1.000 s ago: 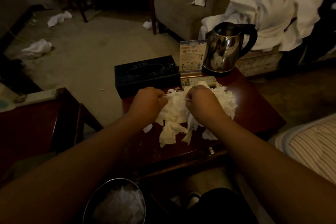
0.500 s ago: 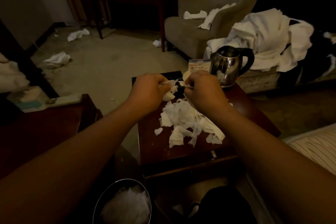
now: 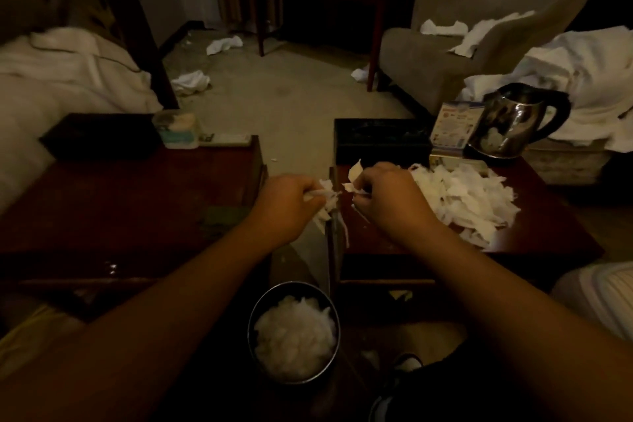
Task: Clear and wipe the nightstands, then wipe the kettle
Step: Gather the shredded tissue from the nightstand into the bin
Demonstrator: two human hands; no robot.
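Both hands have come back from over the right table toward its left edge, each carrying paper. Left hand (image 3: 287, 205) is curled round a small bunch of white paper scraps (image 3: 325, 197) above the gap between the two tables; right hand (image 3: 387, 199) pinches more scraps at the right table's (image 3: 548, 243) near-left corner. A heap of torn paper (image 3: 466, 195) lies on that table beside the right hand. Behind it stand a black tissue box (image 3: 380, 140), a small card (image 3: 452, 127) and the steel kettle (image 3: 517, 120). Below the hands, on the floor, a round bin (image 3: 294, 288) holds white paper. The left table (image 3: 120, 202) carries a dark box (image 3: 99, 137).
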